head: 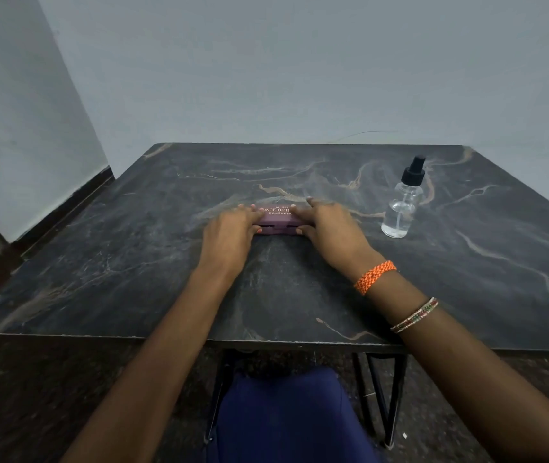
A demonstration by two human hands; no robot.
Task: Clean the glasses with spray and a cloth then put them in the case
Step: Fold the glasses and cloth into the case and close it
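Note:
A purple glasses case with pale lettering on its lid lies shut on the dark marble table, near the middle. My left hand grips its left end, fingers over the top and thumb at the front. My right hand grips its right end the same way, with the index finger stretched forward. A clear spray bottle with a black pump top stands upright to the right of my right hand, apart from it. No glasses and no cloth are visible.
The table's near edge runs across the lower middle, with black metal legs under it. A grey wall stands behind the table and a corner wall at the left. My lap in blue cloth is below the edge.

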